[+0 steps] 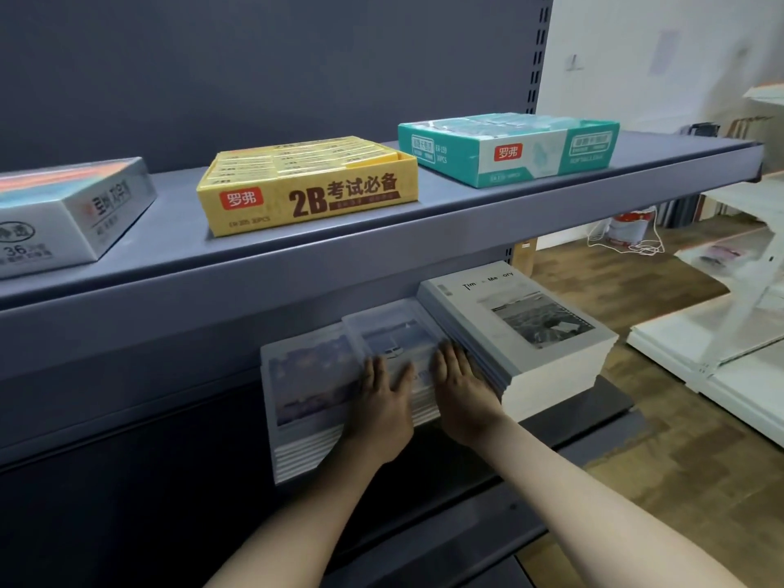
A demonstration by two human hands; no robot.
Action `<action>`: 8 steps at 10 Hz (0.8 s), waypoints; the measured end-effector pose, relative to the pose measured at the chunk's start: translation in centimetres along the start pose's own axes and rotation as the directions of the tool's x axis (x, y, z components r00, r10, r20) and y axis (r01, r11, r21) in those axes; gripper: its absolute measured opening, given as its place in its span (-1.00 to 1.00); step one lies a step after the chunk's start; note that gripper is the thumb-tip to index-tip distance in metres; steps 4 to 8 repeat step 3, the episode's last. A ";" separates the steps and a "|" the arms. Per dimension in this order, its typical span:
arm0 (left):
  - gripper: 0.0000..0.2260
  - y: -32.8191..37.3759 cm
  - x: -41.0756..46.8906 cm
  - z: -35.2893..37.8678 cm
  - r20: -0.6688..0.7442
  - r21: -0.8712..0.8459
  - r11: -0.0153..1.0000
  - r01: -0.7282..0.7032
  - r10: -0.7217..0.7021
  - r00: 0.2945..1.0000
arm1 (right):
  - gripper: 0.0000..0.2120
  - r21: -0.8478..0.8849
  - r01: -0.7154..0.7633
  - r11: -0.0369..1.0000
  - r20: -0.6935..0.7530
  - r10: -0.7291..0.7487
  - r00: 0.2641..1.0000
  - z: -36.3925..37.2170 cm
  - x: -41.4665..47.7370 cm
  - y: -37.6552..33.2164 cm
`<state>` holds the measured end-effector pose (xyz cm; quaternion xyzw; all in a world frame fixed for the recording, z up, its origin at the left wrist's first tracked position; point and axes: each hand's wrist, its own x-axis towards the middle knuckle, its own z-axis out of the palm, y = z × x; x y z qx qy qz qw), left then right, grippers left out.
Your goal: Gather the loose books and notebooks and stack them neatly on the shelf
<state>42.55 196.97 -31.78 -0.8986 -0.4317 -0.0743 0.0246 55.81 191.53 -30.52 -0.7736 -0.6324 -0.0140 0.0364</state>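
On the lower grey shelf (611, 405) three notebook stacks lie side by side. The left stack (305, 384) has a pale sky picture on its cover. The middle stack (392, 328) shows a blue scene with a small white shape. The right stack (534, 328) is tallest, grey-white with a black-and-white photo. My left hand (382, 401) rests flat on the middle stack, fingers apart. My right hand (460, 388) lies flat beside it, its fingers against the spine side of the right stack. Neither hand grips anything.
The upper shelf (466, 210) juts out above the stacks and carries a yellow eraser box (309, 188), a teal box (509, 150) and a grey box (68, 214). To the right are a wooden floor, white shelf panels (712, 333) and a red-white bucket (632, 227).
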 end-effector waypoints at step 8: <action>-0.61 0.4 -6.2 -2.9 -0.058 -0.573 0.819 0.009 -0.052 0.997 | -0.42 0.542 0.292 0.788 -0.314 -0.132 0.940 -0.3 -9.4 -0.8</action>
